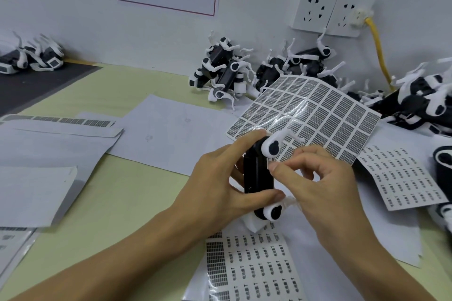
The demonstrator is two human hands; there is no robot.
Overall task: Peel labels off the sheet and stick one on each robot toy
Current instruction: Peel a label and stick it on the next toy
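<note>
My left hand (217,178) grips a black-and-white robot toy (258,173) by its black body, held upright above the table. My right hand (318,176) pinches a small label (271,161) between thumb and forefinger, right at the toy's upper right side beside a white leg joint. A curled sheet of grey labels (318,115) lies just behind the toy. Another label sheet (254,266) lies below my hands, a third (403,178) at the right.
Piles of robot toys sit along the wall: centre (220,71), back right (300,61), far right (428,100) and far left (31,56). Blank backing sheets (168,129) cover the green table. Wall sockets (332,12) with a yellow cable (379,51) hang behind.
</note>
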